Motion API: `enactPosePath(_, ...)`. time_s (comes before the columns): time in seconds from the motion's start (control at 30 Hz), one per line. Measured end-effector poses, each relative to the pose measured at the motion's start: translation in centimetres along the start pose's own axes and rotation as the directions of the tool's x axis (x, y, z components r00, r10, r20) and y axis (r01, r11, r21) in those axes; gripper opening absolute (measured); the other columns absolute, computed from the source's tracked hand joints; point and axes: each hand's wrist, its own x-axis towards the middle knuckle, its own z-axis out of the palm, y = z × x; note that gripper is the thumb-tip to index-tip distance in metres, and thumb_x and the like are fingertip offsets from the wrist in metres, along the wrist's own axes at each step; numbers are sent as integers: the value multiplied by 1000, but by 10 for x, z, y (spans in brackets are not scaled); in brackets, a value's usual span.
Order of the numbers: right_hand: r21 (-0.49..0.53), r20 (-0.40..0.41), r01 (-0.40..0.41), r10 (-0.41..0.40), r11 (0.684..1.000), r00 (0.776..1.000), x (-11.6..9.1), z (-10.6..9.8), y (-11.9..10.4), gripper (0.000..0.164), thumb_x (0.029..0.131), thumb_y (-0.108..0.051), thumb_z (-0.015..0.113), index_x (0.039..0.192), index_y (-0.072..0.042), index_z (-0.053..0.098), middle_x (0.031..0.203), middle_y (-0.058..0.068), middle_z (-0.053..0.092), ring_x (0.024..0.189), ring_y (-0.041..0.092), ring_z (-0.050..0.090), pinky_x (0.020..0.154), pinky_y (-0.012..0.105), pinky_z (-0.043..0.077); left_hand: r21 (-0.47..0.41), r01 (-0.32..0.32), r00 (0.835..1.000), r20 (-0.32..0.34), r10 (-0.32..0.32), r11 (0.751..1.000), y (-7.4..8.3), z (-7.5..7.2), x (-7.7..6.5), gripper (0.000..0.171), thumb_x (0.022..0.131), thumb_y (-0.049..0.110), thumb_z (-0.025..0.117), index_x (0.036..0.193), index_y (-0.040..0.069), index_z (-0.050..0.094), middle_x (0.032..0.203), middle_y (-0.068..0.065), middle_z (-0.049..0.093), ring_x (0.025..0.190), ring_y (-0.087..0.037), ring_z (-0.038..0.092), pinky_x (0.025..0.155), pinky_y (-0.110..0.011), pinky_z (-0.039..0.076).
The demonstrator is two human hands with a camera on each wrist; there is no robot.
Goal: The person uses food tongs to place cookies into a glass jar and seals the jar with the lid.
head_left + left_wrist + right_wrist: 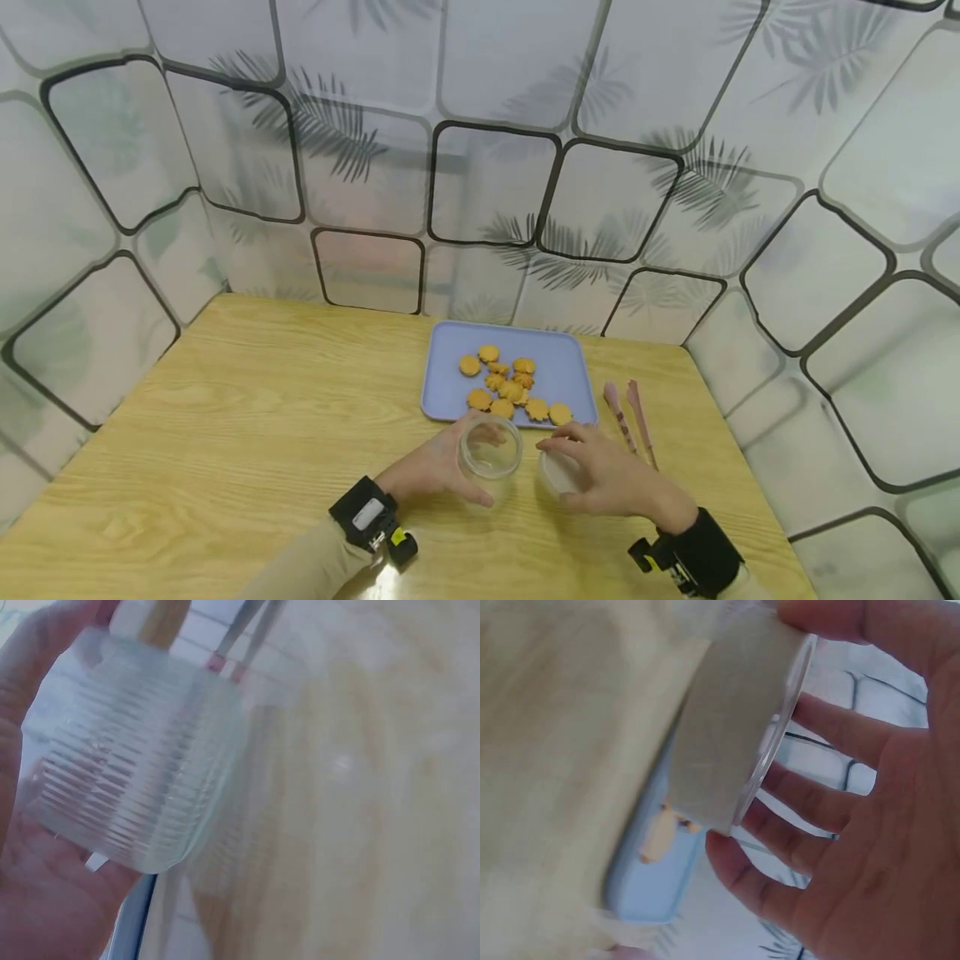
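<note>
My left hand [437,468] grips a clear glass jar [491,458], thumb on the near side and fingers on the far side. Ribbed walls show on the jar [142,761] in the left wrist view; nothing is visible inside it. To its right, my right hand [618,477] holds a round whitish lid [558,475] by its edge. In the right wrist view the lid [724,724] is seen tilted, a clear rim running round it, with thumb and fingertips at its edge. Jar and lid are a small gap apart, in front of the tray.
A blue tray [444,367] with several round and flower-shaped cookies [512,392] lies just beyond the hands. Two pink-handled utensils [618,412] lie right of it. The wooden table [247,417] ends at a patterned curtain [495,183] behind and at the sides.
</note>
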Motion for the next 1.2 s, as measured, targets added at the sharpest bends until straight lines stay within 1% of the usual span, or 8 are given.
enactPosePath(0.2,-70,-45,-38,35,997,998,-1,26,5,58,82,-24,79,137,-13,63,127,7,58,113,27,56,88,45,54,47,-8,996,-88,12,999,2,7,-4,96,64,23,98,143,21,44,132,-4,57,127,-23,54,112,-50,42)
enactPosePath(0.37,-144,-71,-51,42,988,997,2,38,8,57,81,-28,82,133,-14,65,119,7,58,102,22,57,78,36,54,-39,1,994,-112,-5,999,3,10,-8,99,65,16,97,146,21,40,138,-13,56,130,-31,53,111,-55,42)
enactPosePath(0.63,-118,-79,-114,105,986,991,0,44,11,61,78,-27,84,132,-11,63,120,11,59,101,25,57,73,34,53,-130,-20,995,-96,8,991,4,8,-12,95,70,12,94,147,22,39,145,-20,52,135,-37,48,115,-61,33)
enactPosePath(0.83,-95,-77,-131,124,987,989,2,47,15,60,82,-29,82,135,-11,62,129,16,59,109,31,58,75,40,55,-175,-48,995,-92,33,983,4,4,-10,88,72,8,90,146,17,43,145,-25,51,135,-41,48,114,-61,35)
enactPosePath(0.93,-60,-112,-139,131,989,985,0,45,18,55,90,-34,77,136,-8,61,137,21,56,121,39,56,88,53,55,-189,-58,995,-88,42,980,3,5,-8,85,70,4,90,141,10,45,143,-28,51,134,-44,48,112,-61,39)
enactPosePath(1.07,-101,-299,-152,115,983,947,-8,36,30,50,93,-32,74,131,0,64,132,26,60,130,48,50,106,67,41,-173,-60,994,-96,44,983,3,7,-6,85,66,1,90,136,4,43,139,-29,54,130,-43,52,108,-58,44)
enactPosePath(1.13,-151,-400,-226,150,962,904,-15,30,38,53,91,-28,76,133,2,62,132,29,59,130,52,49,102,67,43,-165,-59,994,-99,43,985,3,8,-5,85,65,1,90,135,5,42,137,-28,55,129,-40,53,108,-57,45)
enactPosePath(1.2,-169,-456,-350,241,921,856,-25,25,47,58,89,-27,77,134,5,59,128,33,59,124,56,50,96,68,45,-167,-66,994,-95,51,984,2,8,-3,85,65,0,90,134,7,42,137,-27,56,128,-40,54,108,-57,44)
